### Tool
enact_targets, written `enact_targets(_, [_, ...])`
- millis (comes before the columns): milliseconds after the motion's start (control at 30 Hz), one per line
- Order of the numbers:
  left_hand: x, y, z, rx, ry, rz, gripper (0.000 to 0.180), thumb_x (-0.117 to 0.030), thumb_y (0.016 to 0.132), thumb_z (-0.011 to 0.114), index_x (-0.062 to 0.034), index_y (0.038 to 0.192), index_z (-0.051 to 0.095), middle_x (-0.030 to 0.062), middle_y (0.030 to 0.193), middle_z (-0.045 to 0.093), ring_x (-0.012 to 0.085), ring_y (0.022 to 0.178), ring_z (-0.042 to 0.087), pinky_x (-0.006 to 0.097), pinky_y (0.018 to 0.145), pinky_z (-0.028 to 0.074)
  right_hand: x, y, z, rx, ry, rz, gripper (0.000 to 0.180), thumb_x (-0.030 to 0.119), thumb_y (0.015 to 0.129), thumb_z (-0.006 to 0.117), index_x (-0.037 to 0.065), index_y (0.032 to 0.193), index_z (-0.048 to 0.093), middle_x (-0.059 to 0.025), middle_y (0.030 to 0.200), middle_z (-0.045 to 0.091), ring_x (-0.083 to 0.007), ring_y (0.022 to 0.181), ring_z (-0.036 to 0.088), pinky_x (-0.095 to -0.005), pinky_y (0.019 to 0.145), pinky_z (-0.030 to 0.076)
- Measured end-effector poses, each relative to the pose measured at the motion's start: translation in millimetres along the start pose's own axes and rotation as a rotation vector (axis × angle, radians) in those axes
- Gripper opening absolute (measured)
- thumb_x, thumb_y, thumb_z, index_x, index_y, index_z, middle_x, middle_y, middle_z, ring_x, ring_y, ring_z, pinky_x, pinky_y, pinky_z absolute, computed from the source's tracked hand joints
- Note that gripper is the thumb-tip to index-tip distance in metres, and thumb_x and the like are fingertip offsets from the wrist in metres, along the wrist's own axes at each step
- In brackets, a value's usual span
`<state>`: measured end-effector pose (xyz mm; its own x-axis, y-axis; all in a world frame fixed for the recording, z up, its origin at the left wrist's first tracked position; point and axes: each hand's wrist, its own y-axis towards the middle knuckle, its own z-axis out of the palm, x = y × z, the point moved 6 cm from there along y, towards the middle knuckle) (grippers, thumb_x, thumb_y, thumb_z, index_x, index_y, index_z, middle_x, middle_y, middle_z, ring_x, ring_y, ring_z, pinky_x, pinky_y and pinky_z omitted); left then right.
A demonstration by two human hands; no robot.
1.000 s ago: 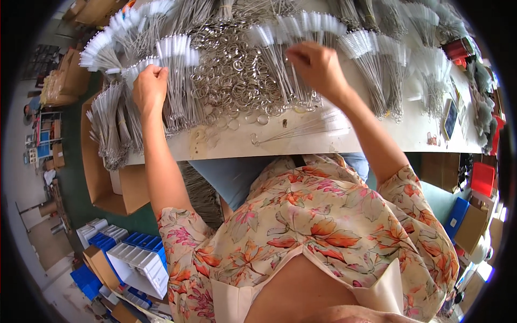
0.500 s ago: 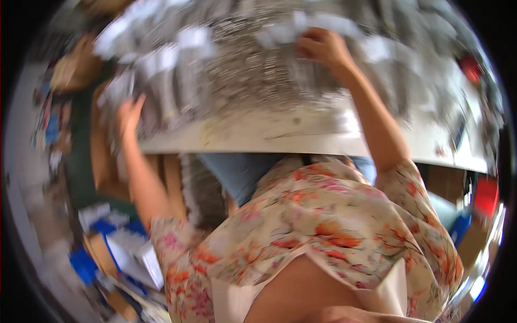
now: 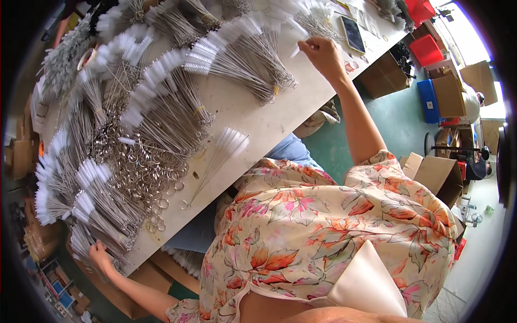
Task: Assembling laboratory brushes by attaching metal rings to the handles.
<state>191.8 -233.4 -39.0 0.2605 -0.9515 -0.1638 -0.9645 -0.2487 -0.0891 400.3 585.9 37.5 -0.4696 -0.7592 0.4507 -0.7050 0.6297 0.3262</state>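
Note:
Many bundles of thin wire brushes with white bristle tips (image 3: 161,102) cover a long white table (image 3: 253,124). A pile of metal rings (image 3: 134,169) lies among them. A small loose fan of brushes (image 3: 218,156) on one ring lies near the front edge. My right hand (image 3: 323,54) reaches far along the table and pinches a single white-tipped brush (image 3: 295,51) beside a bundle (image 3: 253,59). My left hand (image 3: 100,255) is at the table's other end, fingers spread, touching the wire stems of a brush bundle (image 3: 86,237) at the edge.
A dark flat screen device (image 3: 353,33) lies on the table beyond my right hand. Cardboard boxes (image 3: 439,175), a blue bin (image 3: 429,99) and red bins (image 3: 426,49) stand on the green floor at the right. More boxes (image 3: 134,282) sit under the table.
The view has swung and tilted. My right hand moved from the middle bundles out toward the table's far end. My left hand shifted to the bundle at the opposite edge.

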Motion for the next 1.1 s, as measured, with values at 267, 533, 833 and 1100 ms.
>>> enact_targets(267, [55, 17, 12, 0.006, -0.276, 0.001, 0.023, -0.017, 0.084, 0.054, 0.0011, 0.070, 0.052, 0.0066, 0.060, 0.055, 0.0146, 0.050, 0.045, 0.031, 0.046, 0.035, -25, 39, 8, -0.037, -0.443, -0.310, 0.015, 0.011, 0.075, 0.060, 0.020, 0.083, 0.068, -0.0011, 0.080, 0.064, -0.0207, 0.083, 0.061, -0.0357, 0.069, 0.048])
enact_targets(533, [39, -9, 6, 0.001, -0.558, -0.097, 0.017, -0.018, 0.085, 0.052, -0.0049, 0.074, 0.052, 0.0047, 0.068, 0.059, 0.0079, 0.038, 0.030, 0.027, 0.034, 0.022, -44, 103, -5, 0.145, -0.249, -0.469, 0.018, 0.032, 0.073, 0.068, 0.015, 0.076, 0.070, -0.0036, 0.072, 0.062, -0.0219, 0.063, 0.060, -0.0328, 0.057, 0.048])
enact_targets(833, [35, -23, -22, -0.311, -0.686, 0.081, 0.014, -0.019, 0.086, 0.052, -0.0059, 0.088, 0.056, 0.0015, 0.079, 0.060, 0.0051, 0.050, 0.038, 0.021, 0.039, 0.024, -68, 233, -62, -0.429, 0.423, -0.146, 0.024, 0.024, 0.075, 0.069, 0.003, 0.066, 0.061, -0.0005, 0.061, 0.055, -0.0073, 0.055, 0.045, -0.0284, 0.049, 0.038])
enact_targets(1100, [-95, -119, -87, -0.526, -0.963, 0.108, 0.028, -0.019, 0.092, 0.049, -0.0102, 0.116, 0.057, -0.0064, 0.074, 0.048, -0.0016, 0.053, 0.031, 0.016, 0.042, 0.020, 83, 152, -49, 0.175, 0.973, -0.020, 0.017, 0.016, 0.089, 0.046, 0.006, 0.078, 0.056, -0.0003, 0.062, 0.049, -0.0098, 0.054, 0.047, -0.0234, 0.049, 0.039])
